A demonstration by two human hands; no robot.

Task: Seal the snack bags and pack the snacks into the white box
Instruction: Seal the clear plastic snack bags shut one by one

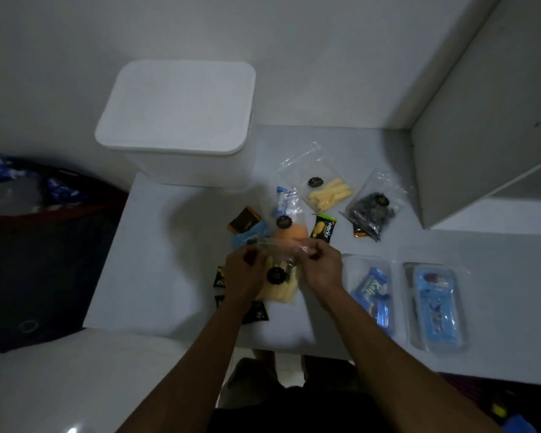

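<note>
Both hands, left hand (242,270) and right hand (320,260), pinch what seems the clear plastic bag of yellow sticks (278,285) at its mouth, sealing; next, press along it.

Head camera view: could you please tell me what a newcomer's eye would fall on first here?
Probably the two hands, left hand and right hand, pinching the top edge of a clear plastic bag of pale yellow snack sticks at the centre of the white table. Behind them, at the table's far left corner, stands the big white lidded box, lid on.
</note>
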